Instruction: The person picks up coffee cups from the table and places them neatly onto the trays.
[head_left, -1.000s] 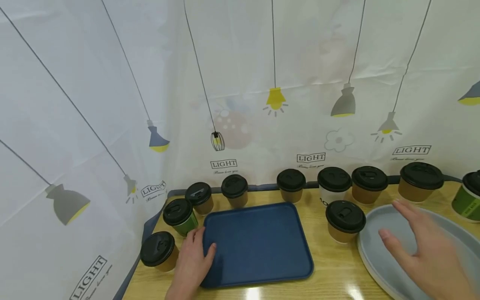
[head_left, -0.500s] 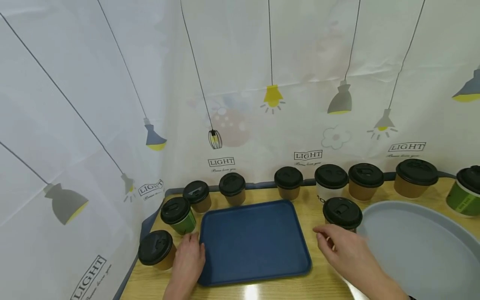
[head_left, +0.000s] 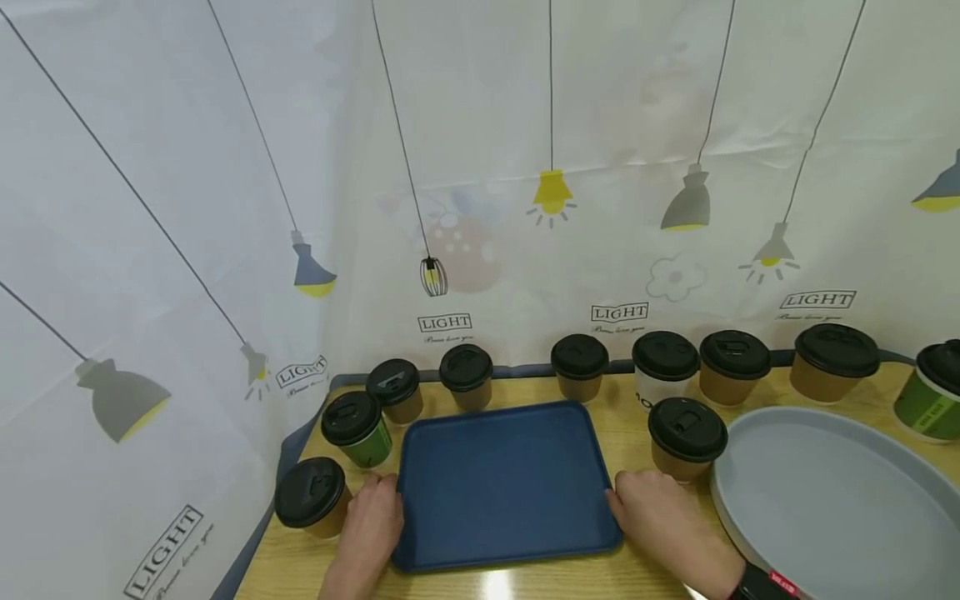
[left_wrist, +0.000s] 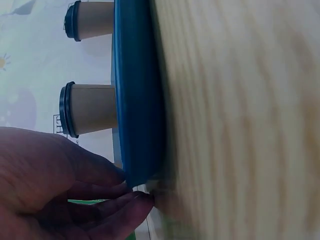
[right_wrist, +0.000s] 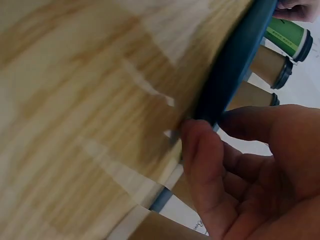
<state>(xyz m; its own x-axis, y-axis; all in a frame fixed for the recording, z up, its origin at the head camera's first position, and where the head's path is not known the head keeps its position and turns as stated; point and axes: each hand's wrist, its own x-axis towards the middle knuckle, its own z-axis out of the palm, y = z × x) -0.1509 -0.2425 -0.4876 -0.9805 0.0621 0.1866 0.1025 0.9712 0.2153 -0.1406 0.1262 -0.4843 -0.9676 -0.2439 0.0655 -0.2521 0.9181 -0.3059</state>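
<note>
A dark blue rectangular tray (head_left: 510, 492) lies in front of me on the wooden table. My left hand (head_left: 371, 521) pinches its left edge; in the left wrist view the thumb is above the rim and fingertips reach beneath it. At the opposite edge, my right hand (head_left: 660, 517) holds the rim between thumb and curled fingers, as the right wrist view shows. Beside the left hand stand a brown paper cup (head_left: 330, 518) and a green cup (head_left: 367, 446), both with black lids. Another brown lidded cup (head_left: 678, 462) is just beyond the right hand.
A round grey tray (head_left: 840, 500) sits on the right, close to the right forearm. Several lidded paper cups line the table's back edge, including a white one (head_left: 660, 387) and a green one (head_left: 926, 404). Behind them hangs a lamp-printed cloth (head_left: 487, 125).
My right hand has moved left from over the grey tray and now grips the blue tray's right edge. My left hand has tightened from resting at the left rim to gripping it.
</note>
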